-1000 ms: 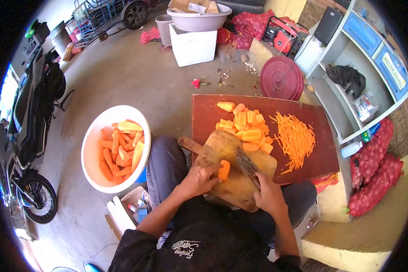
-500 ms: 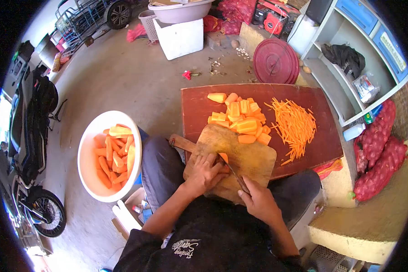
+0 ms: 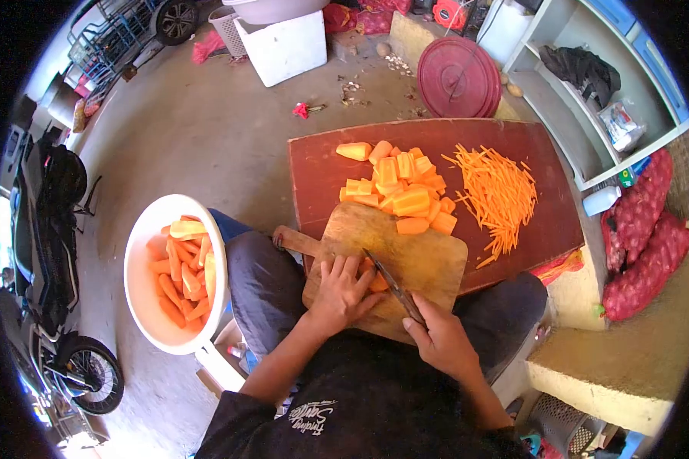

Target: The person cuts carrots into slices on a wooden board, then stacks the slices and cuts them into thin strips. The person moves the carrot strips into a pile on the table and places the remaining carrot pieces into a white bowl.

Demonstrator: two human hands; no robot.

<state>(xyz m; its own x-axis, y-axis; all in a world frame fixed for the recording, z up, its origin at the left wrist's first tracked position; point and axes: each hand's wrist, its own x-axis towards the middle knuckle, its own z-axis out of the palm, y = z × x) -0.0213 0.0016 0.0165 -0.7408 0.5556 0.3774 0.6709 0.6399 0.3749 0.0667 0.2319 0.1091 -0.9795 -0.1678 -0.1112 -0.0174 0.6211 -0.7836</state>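
The left hand (image 3: 343, 291) is lying flat with its fingers spread, pressing the orange carrot chunk (image 3: 377, 283) onto the wooden chopping board (image 3: 429, 260). The right hand (image 3: 439, 342) is gripping the thin dark knife (image 3: 386, 277) by its handle. The blade is pointing toward 11 o'clock along the chunk's 3 o'clock side. The left hand is lying nearer the chunk.

a garage-like yard: concrete floor (image 3: 207, 138), parked motorbike (image 3: 46, 252), generator (image 3: 455, 11).

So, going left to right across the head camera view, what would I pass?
Motorbike → white bowl → left hand on a carrot piece → right hand holding the knife → red mesh sacks.
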